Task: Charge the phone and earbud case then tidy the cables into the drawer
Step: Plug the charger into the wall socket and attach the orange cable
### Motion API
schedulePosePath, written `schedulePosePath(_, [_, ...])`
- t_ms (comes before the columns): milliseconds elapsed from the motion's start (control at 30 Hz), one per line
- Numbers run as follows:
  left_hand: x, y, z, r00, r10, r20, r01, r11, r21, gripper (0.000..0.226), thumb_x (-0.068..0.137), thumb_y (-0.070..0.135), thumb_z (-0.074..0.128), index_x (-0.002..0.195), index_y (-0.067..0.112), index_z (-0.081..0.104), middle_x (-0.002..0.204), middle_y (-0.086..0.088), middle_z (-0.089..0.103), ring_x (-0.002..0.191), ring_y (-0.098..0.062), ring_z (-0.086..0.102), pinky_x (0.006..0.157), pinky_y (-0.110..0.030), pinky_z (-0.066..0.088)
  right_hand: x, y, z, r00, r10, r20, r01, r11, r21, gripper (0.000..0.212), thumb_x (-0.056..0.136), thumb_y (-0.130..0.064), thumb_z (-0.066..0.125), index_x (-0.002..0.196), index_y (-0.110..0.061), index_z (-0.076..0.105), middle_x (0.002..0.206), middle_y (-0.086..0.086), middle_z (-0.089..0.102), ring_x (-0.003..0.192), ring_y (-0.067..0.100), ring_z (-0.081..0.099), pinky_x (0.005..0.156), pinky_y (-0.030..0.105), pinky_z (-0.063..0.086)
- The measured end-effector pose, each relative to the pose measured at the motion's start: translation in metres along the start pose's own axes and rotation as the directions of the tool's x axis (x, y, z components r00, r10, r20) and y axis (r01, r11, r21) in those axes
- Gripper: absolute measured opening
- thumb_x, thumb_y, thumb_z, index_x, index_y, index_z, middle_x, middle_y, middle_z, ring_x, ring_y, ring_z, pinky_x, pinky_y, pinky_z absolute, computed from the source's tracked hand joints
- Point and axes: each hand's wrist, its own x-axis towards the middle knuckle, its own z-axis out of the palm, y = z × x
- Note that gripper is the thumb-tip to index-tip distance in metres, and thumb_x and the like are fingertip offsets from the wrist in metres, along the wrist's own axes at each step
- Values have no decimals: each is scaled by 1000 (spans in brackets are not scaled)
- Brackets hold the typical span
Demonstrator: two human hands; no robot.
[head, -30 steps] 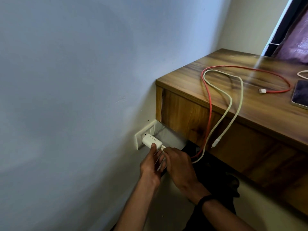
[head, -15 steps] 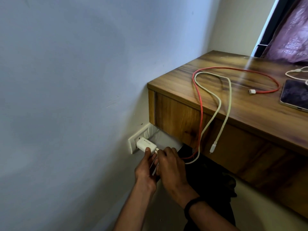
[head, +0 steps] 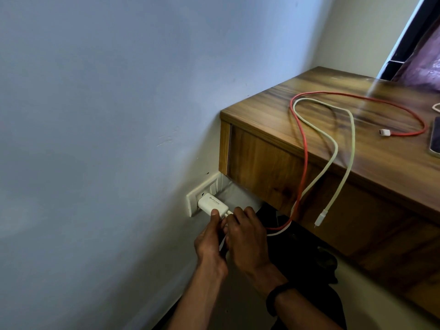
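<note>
Head view puts us low by the wall, looking at a white charger block [head: 212, 204] plugged into a white wall socket plate [head: 193, 203] just under the corner of the wooden tabletop [head: 273, 113]. We see grey lettering printed on the block's top face, and its body is smooth and rounded at the edges. Our left hand [head: 209, 241] has its thumb pressed on the block's outer end, its grip curled around the block from below. Our right hand [head: 247, 236] sits right beside it, touching it, fingertips pinched together on a small white plug at the block's end.

Up on the tabletop, a red cable [head: 357, 97] loops wide across the wood and ends in a white connector [head: 385, 132] lying flat. A pale white cable [head: 342, 110] loops inside it; both drape over the front edge and down past the drawer front [head: 262, 163]. One end of the white cable hangs free in the air with its connector [head: 320, 220] dangling. We catch the phone [head: 435, 141] at the far right edge, only partly in frame, lying on the wood near the red cable's connector. A dark band [head: 277, 296] circles our right wrist.
</note>
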Motion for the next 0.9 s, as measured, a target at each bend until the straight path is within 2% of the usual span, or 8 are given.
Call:
schedulePosePath(200, [-14,3,0,998,-46,30,45,999,30,33,90,36,75,113,14,73,103,-4,77,103,-25,68,103,-49,53,6,-9,-11,985,99,142,-85,991,-99,45,54,-16,100,93,-10,77,92,10,71,89,28,67,63,39,62])
schedulePosePath(367, [-39,-1,-4,997,-30,69,21,991,131,28,95,34,69,113,13,71,106,-10,75,100,-28,69,92,-45,57,-5,-9,-25,979,66,195,-39,990,-137,46,64,-16,94,105,-11,75,99,12,71,96,28,65,70,38,62])
schedulePosePath(533, [-62,-8,10,977,164,135,-189,963,194,24,100,32,60,111,16,73,104,-11,78,106,-30,70,97,-53,57,-5,-12,-73,978,-16,208,27,998,-50,49,89,-19,75,134,-9,59,140,11,51,129,26,48,104,37,48])
schedulePosePath(600, [-70,-6,20,951,249,182,-285,935,210,24,104,30,53,111,17,72,108,-13,77,102,-28,71,86,-43,60,-5,-17,-98,984,-68,167,69,998,-3,43,98,-13,62,139,-7,53,143,12,47,131,24,45,110,35,44])
schedulePosePath(667, [-84,0,35,887,380,261,-441,864,243,24,107,28,48,106,23,72,104,-6,78,94,-19,73,72,-28,58,-9,-16,-132,985,-167,46,164,985,57,36,97,-8,57,133,-8,57,134,9,55,122,20,51,102,33,49])
schedulePosePath(733, [-107,14,53,792,526,309,-599,768,229,24,106,30,50,97,27,72,87,5,78,84,-11,74,66,-21,54,-12,-7,-167,948,-306,-81,309,951,19,43,85,-7,70,128,-4,63,127,7,61,114,20,58,93,31,55])
schedulePosePath(833, [-138,39,82,533,678,505,-839,498,217,20,102,34,56,97,25,73,89,3,77,89,-15,73,77,-30,57,-8,15,-216,905,-399,-147,401,916,-13,43,85,-16,73,125,-4,65,124,8,63,107,22,60,90,31,54])
schedulePosePath(900, [-153,51,102,397,637,661,-916,315,247,15,98,37,62,96,27,74,87,8,77,85,-11,73,75,-29,58,-1,34,-247,908,-373,-193,363,928,-86,26,93,-23,65,114,-10,69,116,5,65,102,23,61,86,35,54])
